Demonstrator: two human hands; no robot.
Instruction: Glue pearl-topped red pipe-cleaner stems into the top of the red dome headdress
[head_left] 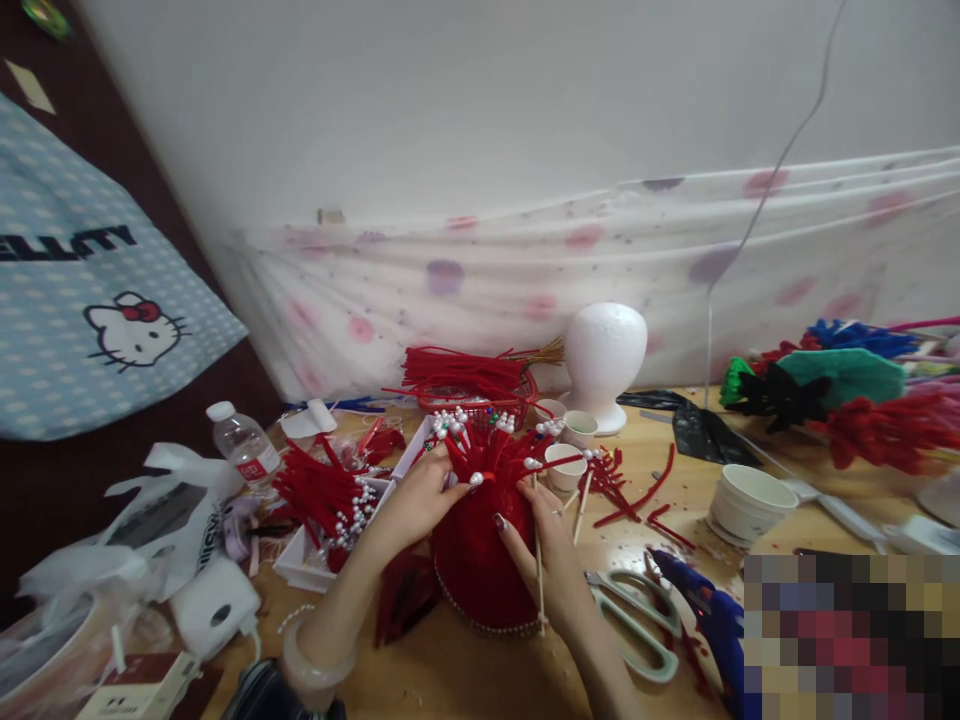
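Observation:
A red velvety headpiece (pixel 480 560) with a beaded lower edge is in front of me on the table. From its top fan out red chenille stems (pixel 480 452) tipped with white pearls (pixel 505 422). My left hand (pixel 424 490) is closed at the upper left of the headpiece, its thumb beside a pearl-tipped stem; its other fingertips are hidden among the stems. Gripping the right side is my right hand (pixel 551 545), thumb across the front. A thin wooden stick (pixel 539 590) runs down along that hand; whether the fingers pinch it I cannot tell.
Scissors (pixel 649 625) and a blue glue gun (pixel 701 595) lie to the right, near paper cups (pixel 750 500). A white foam head (pixel 606 360) stands behind. Left are a white box (pixel 307 565) of pearl-tipped stems, a bottle (pixel 244 445) and plastic bags (pixel 161 500). The lower right corner is pixelated.

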